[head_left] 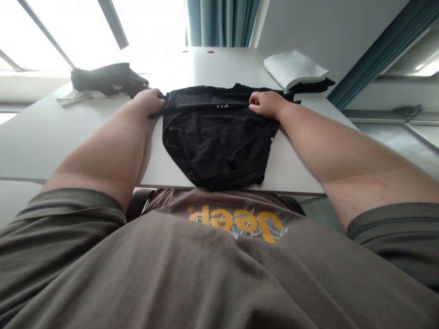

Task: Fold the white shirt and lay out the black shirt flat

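A black T-shirt [219,141] lies spread on the white table in front of me, with a small white print on its upper part. Its lower edge reaches the table's near edge. My left hand [153,101] is closed on the shirt's upper left side, near the sleeve. At the upper right, the curled fingers of my right hand [265,104] pinch the cloth beside the print. Some dark fabric pokes out beyond my right wrist.
On the left of the white table [171,171] lies a rumpled dark garment [106,78] over some pale cloth [80,97]. Folded white cloth [295,68] rests on folded black cloth [313,86] at the back right. A blue-green curtain [222,23] hangs behind the table.
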A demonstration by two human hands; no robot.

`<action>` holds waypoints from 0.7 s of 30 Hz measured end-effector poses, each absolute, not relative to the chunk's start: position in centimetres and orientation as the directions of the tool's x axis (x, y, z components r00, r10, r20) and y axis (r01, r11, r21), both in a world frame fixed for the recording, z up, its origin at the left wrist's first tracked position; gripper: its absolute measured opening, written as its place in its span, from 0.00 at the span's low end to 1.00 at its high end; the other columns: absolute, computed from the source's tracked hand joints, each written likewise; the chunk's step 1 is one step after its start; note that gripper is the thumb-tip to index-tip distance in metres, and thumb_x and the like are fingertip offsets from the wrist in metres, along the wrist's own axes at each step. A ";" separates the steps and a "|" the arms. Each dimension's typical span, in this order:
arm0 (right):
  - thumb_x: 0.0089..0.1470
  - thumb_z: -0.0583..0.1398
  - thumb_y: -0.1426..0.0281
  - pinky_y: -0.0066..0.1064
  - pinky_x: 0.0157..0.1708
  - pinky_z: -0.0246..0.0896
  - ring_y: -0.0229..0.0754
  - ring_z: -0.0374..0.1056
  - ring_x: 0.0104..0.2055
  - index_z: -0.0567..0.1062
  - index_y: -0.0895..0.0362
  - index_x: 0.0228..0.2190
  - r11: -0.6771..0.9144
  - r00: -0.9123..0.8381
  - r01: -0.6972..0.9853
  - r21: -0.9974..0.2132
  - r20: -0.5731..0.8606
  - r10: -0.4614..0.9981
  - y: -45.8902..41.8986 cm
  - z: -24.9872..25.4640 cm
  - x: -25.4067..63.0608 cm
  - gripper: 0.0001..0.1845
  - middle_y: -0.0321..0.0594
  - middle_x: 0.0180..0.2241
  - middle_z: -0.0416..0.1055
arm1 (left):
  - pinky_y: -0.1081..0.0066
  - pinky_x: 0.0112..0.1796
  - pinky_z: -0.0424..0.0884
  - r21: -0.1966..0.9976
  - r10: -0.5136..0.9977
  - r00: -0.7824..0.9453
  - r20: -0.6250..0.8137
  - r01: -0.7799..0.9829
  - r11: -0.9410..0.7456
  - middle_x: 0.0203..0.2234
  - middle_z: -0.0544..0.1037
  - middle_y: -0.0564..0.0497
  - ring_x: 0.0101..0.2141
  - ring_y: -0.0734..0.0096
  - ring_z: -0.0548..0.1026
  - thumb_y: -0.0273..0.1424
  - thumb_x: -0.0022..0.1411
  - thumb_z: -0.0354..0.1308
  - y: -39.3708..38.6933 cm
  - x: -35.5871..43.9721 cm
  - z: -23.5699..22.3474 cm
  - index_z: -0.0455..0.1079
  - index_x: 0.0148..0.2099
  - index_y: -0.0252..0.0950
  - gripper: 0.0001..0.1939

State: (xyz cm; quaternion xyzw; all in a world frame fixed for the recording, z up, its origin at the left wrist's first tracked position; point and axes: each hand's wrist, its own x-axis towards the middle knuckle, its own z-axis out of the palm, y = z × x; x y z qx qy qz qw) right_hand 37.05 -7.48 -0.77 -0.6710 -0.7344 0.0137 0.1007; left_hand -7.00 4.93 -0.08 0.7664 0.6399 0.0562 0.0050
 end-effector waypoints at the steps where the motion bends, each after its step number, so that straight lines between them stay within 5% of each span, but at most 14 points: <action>1: 0.66 0.60 0.45 0.56 0.61 0.69 0.68 0.77 0.59 0.82 0.41 0.60 0.098 -0.078 0.984 -0.152 0.131 0.988 -7.5 -0.8 37.0 0.27 0.44 0.51 0.86 | 0.57 0.63 0.73 0.081 0.982 0.171 0.080 0.981 -0.178 0.67 0.79 0.41 0.60 0.47 0.76 0.41 0.76 0.61 4.8 -7.0 -0.1 0.76 0.75 0.33 0.31; 21: 0.66 0.60 0.45 0.58 0.63 0.67 0.69 0.76 0.60 0.83 0.40 0.59 0.095 -0.076 0.982 -0.162 0.119 0.990 -7.6 -0.7 36.9 0.27 0.45 0.52 0.85 | 0.54 0.64 0.72 0.119 0.983 0.168 0.074 0.977 -0.176 0.68 0.79 0.40 0.62 0.45 0.76 0.39 0.75 0.62 4.9 -7.0 -0.1 0.76 0.75 0.33 0.31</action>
